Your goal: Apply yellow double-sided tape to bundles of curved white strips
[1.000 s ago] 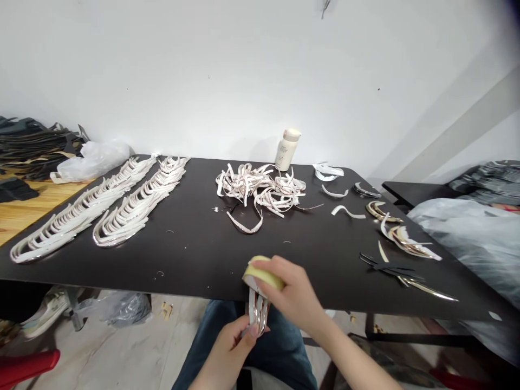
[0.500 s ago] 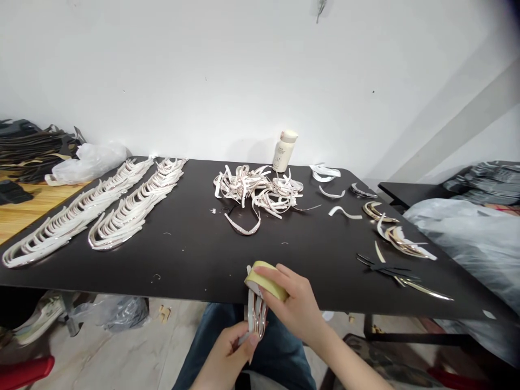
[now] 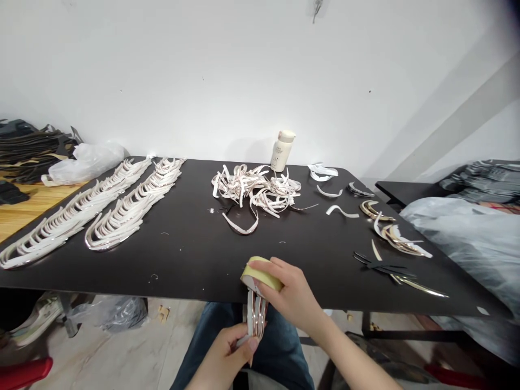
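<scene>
Slippage looks to us the likeliest trouble: the left hand pinches only the lower end of a slim bundle of glossy silver, white and rose-toned strips, thumb pressed against fingers, so a loosened pinch could let the smooth pieces slide and fan out. The bundle sits above the lap, just off the near edge of a matt black worktop, so anything dropped might well miss the surface. The right hand is curled round a pale-yellow ring-shaped roll of tape at the bundle's upper end; tilting it too hard could, we judge, skew or bend the strips. The fingers hide much of the contact, so we cannot tell whether tape is stuck to them.

Beyond, we see a springy tangle of white-and-rose ribbon-like strips, loops crossing loosely. Two long rows of overlapping, white U-shaped strips show shiny edges on the left. At the right lie stiff, gold-faced crescents and thin, dull black strips.
</scene>
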A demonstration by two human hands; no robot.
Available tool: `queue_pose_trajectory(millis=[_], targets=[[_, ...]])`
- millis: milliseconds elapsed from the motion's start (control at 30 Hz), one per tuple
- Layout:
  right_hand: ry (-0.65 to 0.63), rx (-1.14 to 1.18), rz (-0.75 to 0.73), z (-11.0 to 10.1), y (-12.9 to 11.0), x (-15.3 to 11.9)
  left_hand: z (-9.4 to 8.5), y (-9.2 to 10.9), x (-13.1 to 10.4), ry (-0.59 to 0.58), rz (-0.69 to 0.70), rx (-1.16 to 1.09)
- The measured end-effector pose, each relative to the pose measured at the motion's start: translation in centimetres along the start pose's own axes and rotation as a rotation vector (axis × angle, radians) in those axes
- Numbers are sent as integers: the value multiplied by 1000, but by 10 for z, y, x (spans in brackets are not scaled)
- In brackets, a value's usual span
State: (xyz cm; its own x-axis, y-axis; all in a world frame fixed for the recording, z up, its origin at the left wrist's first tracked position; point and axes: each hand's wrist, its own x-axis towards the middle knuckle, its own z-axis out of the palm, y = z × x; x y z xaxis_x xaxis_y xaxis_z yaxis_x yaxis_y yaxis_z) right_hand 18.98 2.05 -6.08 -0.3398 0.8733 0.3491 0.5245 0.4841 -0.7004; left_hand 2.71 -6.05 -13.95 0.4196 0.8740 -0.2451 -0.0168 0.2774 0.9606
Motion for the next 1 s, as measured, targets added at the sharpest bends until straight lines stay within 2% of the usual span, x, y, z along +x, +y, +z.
queue_pose_trajectory(millis=[167,367,433,533,567,733,800,933,1000], targets=[[146,140,8,-9,0,11,0,-7,2,-13,15,15],[-92,-64,29,2,-3,16,-1,-13,2,-25,-1,33],[-58,3,54,-2,-5,19,0,-12,1,-17,-13,32],[96,121,63,-7,-5,24,1,-7,1,-5,-12,24],[110,124,57,-6,-5,25,2,-6,1,-11,-8,23],[-47,-3,54,2,1,23,1,-4,2,-29,10,22],[-11,66,85,-4,5,21,0,-8,2,-23,10,9],[173,220,136,-20,10,15,0,-13,1,-8,23,-3],[126,174,119,-19,10,8,0,-12,1,-11,22,-7]])
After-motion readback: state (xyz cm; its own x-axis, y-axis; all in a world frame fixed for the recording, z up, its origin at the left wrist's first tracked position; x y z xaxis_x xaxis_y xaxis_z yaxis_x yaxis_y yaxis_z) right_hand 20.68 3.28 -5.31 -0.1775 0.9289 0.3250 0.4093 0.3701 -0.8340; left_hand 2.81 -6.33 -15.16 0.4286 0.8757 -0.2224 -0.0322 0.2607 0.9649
